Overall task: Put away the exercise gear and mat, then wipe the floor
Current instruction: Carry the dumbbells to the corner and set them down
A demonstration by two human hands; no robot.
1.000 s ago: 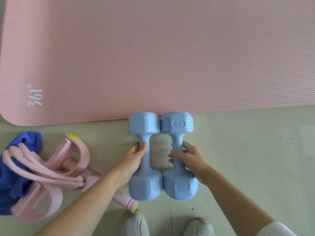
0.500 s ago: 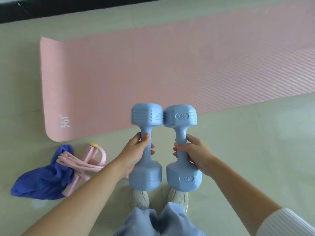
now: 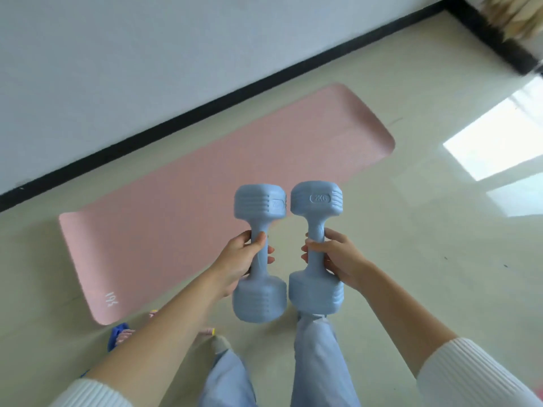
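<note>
Two light blue 2KG dumbbells hang in the air above the floor, side by side and upright. My left hand (image 3: pixel 239 259) is wrapped around the handle of the left dumbbell (image 3: pixel 260 298). My right hand (image 3: pixel 338 259) grips the handle of the right dumbbell (image 3: pixel 316 198). Behind them the pink exercise mat (image 3: pixel 188 212) lies flat and unrolled on the floor. A blue cloth (image 3: pixel 115 334) and a pink pull band (image 3: pixel 205 330) peek out from under my left forearm, mostly hidden.
Pale glossy floor (image 3: pixel 426 289) stretches to the right with bright window reflections. A white wall (image 3: pixel 147 69) with a black skirting strip runs behind the mat. My legs in light blue trousers (image 3: pixel 317 362) stand below the dumbbells.
Both dumbbells have risen from the floor in my hands. The view has pulled up and away, so the whole mat and the wall now show.
</note>
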